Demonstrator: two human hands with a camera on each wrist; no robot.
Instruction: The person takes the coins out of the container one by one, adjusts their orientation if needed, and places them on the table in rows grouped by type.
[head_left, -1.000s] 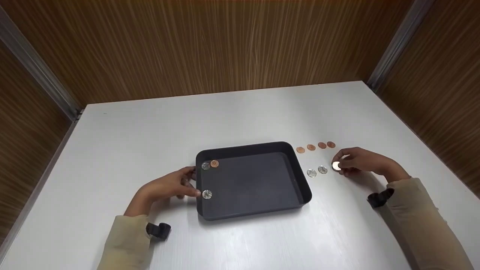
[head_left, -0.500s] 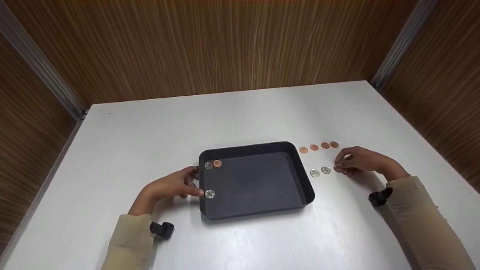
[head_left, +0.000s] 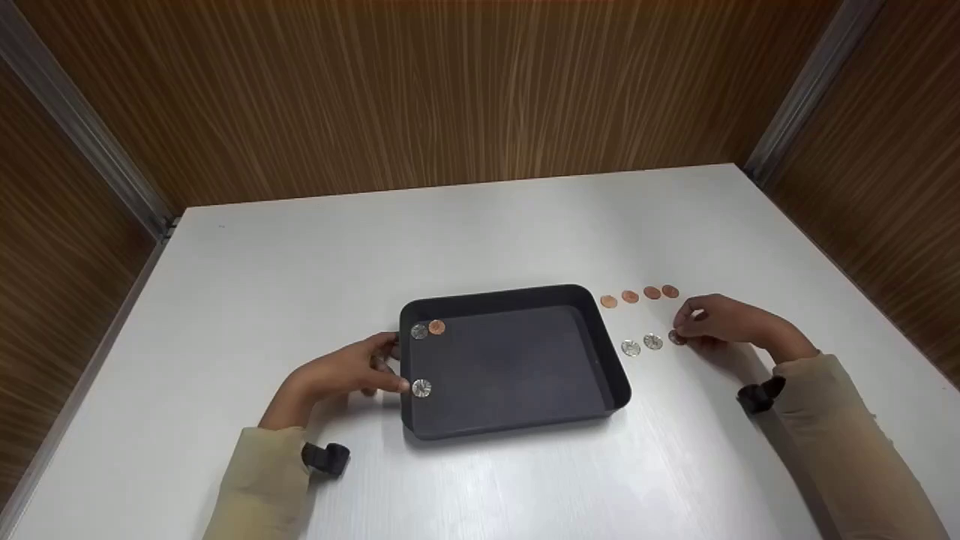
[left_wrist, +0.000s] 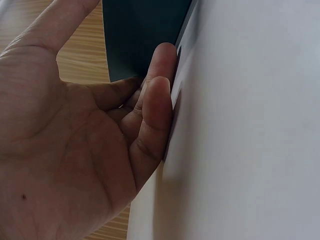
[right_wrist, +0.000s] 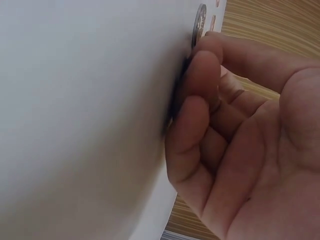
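At lower left of the head view, the left hand [head_left: 341, 375] rests against the left wall of the black tray [head_left: 600, 360], fingers only loosely bent and clasping nothing. The tray sits at frame centre, its long axis running left to right. Inside it, a silver coin [head_left: 421, 388] lies by the left wall, and another silver coin [head_left: 419, 331] and a copper coin [head_left: 436, 327] sit in the upper-left corner. Right of the tray, four copper coins [head_left: 640, 295] form a row above two silver coins [head_left: 642, 345]. Furthest right, the right hand [head_left: 724, 324] has curled fingertips [right_wrist: 197, 82] narrowly pinching a third coin [head_left: 676, 338] lying flat on the white table [head_left: 300, 262].
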